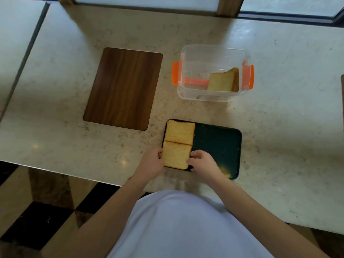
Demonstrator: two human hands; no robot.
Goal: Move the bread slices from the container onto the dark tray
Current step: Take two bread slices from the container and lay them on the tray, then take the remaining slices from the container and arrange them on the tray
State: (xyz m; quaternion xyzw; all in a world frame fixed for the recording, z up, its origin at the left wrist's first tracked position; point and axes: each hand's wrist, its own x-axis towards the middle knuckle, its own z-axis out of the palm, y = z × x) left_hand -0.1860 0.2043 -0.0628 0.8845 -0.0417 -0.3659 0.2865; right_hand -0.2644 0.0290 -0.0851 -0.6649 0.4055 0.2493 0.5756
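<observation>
Count of bread slices [224,81] in the container [212,53] unclear; dark object [342,101] cut off at right.

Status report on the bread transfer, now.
Left hand and right hand both gripping near slice on dark tray. Far slice laid. More bread in container. Path unobstructed.
</observation>
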